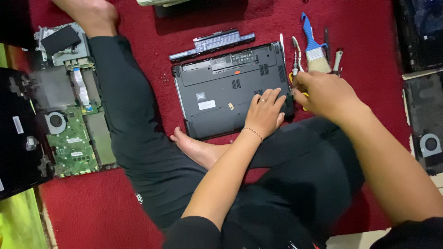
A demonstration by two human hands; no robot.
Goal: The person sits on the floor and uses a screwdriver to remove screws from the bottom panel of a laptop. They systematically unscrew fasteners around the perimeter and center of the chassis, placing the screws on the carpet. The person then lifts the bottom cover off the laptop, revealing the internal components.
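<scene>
A black laptop [226,87] lies bottom side up on the red carpet in front of my crossed legs. My left hand [265,110] rests flat on its near right corner, fingers spread, a ring on one finger and a thin bracelet at the wrist. My right hand [323,94] is at the laptop's right edge, its fingers closed around a small yellow-handled tool [291,77], most of which is hidden by the hand. The laptop's long black battery [212,44] lies on the carpet just beyond the far edge, out of its bay.
A blue-handled brush [313,46], pliers [297,48] and other small tools lie at the right. At the left sits an opened laptop with a green circuit board [71,143] and fan. Another opened black case with a fan [427,124] lies at the right edge.
</scene>
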